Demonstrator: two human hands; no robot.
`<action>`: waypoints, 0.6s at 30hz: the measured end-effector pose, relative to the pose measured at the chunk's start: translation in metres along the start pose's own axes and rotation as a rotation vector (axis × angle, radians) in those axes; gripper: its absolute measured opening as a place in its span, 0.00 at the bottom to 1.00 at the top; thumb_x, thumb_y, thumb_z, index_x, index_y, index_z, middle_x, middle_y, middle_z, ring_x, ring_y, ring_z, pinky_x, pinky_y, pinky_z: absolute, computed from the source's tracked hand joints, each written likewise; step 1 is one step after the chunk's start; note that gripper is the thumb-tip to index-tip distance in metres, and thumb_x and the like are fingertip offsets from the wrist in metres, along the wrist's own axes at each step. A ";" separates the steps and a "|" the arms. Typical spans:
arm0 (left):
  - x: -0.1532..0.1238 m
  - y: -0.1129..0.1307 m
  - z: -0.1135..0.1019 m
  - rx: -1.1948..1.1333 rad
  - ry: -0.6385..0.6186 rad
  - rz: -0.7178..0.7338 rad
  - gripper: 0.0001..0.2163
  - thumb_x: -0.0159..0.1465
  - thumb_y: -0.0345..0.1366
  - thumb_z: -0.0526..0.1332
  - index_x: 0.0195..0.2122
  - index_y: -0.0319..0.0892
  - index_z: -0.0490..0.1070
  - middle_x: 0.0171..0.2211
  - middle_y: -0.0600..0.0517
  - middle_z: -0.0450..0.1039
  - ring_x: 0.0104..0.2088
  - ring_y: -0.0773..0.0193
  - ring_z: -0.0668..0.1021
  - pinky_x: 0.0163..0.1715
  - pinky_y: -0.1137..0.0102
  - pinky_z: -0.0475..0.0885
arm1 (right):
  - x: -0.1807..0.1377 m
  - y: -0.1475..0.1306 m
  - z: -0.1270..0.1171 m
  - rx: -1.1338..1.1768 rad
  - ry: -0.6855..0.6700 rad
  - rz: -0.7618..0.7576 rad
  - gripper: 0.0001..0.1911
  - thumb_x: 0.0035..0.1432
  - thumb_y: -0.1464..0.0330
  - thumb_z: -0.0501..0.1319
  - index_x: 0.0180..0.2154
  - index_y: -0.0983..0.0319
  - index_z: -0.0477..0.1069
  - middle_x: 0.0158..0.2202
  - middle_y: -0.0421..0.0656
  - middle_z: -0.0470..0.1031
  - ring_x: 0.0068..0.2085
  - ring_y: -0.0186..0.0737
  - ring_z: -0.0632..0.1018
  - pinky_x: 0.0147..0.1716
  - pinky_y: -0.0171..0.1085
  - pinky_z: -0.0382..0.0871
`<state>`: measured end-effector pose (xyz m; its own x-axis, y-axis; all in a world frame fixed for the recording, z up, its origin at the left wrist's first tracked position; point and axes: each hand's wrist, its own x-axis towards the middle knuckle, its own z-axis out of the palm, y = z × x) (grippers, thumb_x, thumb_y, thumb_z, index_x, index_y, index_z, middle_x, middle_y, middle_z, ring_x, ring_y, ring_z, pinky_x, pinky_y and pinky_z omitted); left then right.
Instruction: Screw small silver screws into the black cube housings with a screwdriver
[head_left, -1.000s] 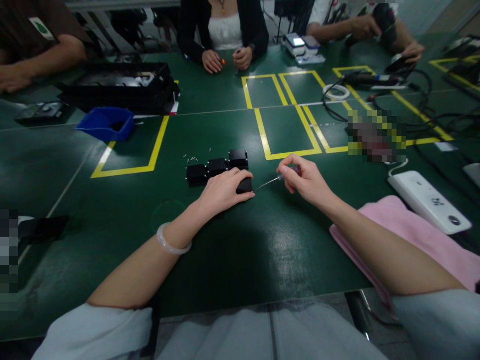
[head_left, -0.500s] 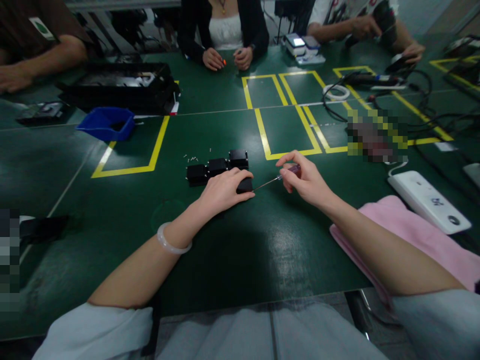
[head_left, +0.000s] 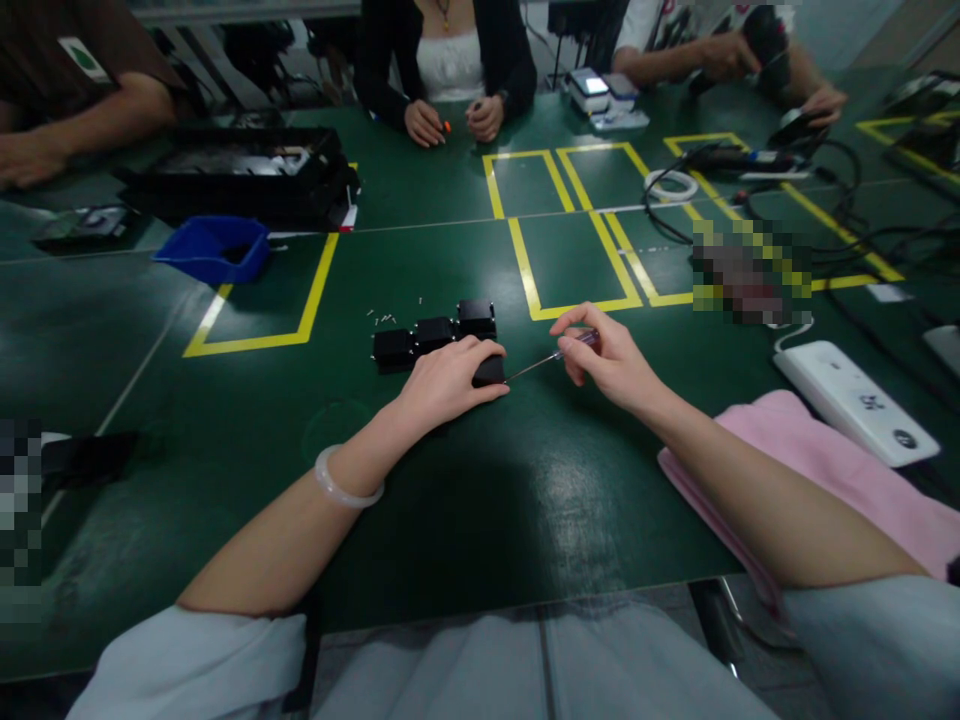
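Observation:
My left hand lies curled over a small black block on the green table, holding it down. My right hand pinches a thin screwdriver by its purple handle, and the metal tip touches the block's right side. Three more black blocks stand in a row just behind my left hand. Several tiny screws lie scattered behind them.
A pink cloth and a white power strip lie at the right. A blue bin and black tray sit at the far left. Yellow taped boxes, cables and other people's hands fill the far side.
My right hand's fingers shifted slightly on the screwdriver handle, as in twisting it. My left hand and the blocks stayed put.

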<state>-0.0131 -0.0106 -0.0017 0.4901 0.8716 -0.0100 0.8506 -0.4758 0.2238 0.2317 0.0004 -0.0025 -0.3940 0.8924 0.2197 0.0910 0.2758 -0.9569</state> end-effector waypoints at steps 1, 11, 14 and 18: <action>0.000 0.000 0.000 -0.001 -0.001 -0.001 0.22 0.66 0.51 0.61 0.58 0.50 0.66 0.52 0.50 0.73 0.47 0.54 0.78 0.36 0.67 0.70 | 0.000 -0.001 0.000 -0.009 0.001 0.015 0.08 0.65 0.62 0.60 0.39 0.60 0.65 0.17 0.30 0.63 0.17 0.29 0.66 0.18 0.32 0.57; 0.000 0.000 0.000 0.001 -0.006 -0.010 0.22 0.66 0.52 0.61 0.58 0.51 0.66 0.52 0.50 0.73 0.47 0.54 0.78 0.36 0.66 0.71 | 0.000 -0.001 0.000 -0.007 -0.007 -0.008 0.07 0.65 0.64 0.60 0.41 0.59 0.64 0.17 0.29 0.63 0.17 0.29 0.66 0.18 0.31 0.58; 0.000 0.000 0.000 -0.001 -0.003 -0.007 0.22 0.66 0.51 0.61 0.58 0.50 0.66 0.52 0.50 0.73 0.47 0.53 0.78 0.36 0.66 0.71 | -0.001 0.000 0.000 -0.028 -0.004 0.024 0.08 0.66 0.62 0.59 0.38 0.60 0.65 0.16 0.29 0.62 0.16 0.28 0.66 0.18 0.31 0.56; 0.000 0.000 0.000 -0.003 -0.002 -0.005 0.22 0.66 0.52 0.61 0.58 0.50 0.66 0.52 0.50 0.73 0.46 0.54 0.78 0.36 0.66 0.71 | -0.001 0.000 0.000 -0.057 0.012 0.033 0.09 0.66 0.62 0.59 0.38 0.60 0.65 0.16 0.29 0.62 0.15 0.27 0.65 0.17 0.31 0.54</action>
<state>-0.0133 -0.0106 -0.0019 0.4862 0.8737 -0.0132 0.8526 -0.4710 0.2263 0.2322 0.0000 -0.0024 -0.3791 0.9054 0.1913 0.1558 0.2662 -0.9513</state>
